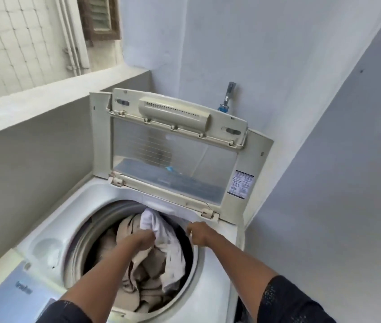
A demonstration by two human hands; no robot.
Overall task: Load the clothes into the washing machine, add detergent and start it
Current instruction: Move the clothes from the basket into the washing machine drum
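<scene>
At the near edge of the view, two dark sleeves and two bare forearms reach over the washing machine (217, 276), with its blue control panel (9, 297) at lower left. One shallow round recess (44, 250) sits in the top deck beside the drum (77, 241). Load is in the drum: beige clothes (142, 276), crumpled together so the piece count cannot be told, plus one white garment (173, 257) draped over them on the far right side and rising towards the rim. Left hand (144, 240): fingers bunched around a fold of the white garment, low in the drum mouth. Right hand (198, 234): curled at the far rim, just beside the garment's upper edge. A sliver of white shows at the fingers, but whether it pinches cloth cannot be told. Handling judgement: fabric is light, soft and limp with no stiffness. It will slump and snag on the rim, so it is best taken by a gathered handful mid-fold and pushed down rather than lifted by an edge. Behind the hands, one lid (175, 159) stands open, clear-panelled, with one label (240, 183) on its right frame. One tap (229, 94) is on the wall behind. No detergent container is visible.
</scene>
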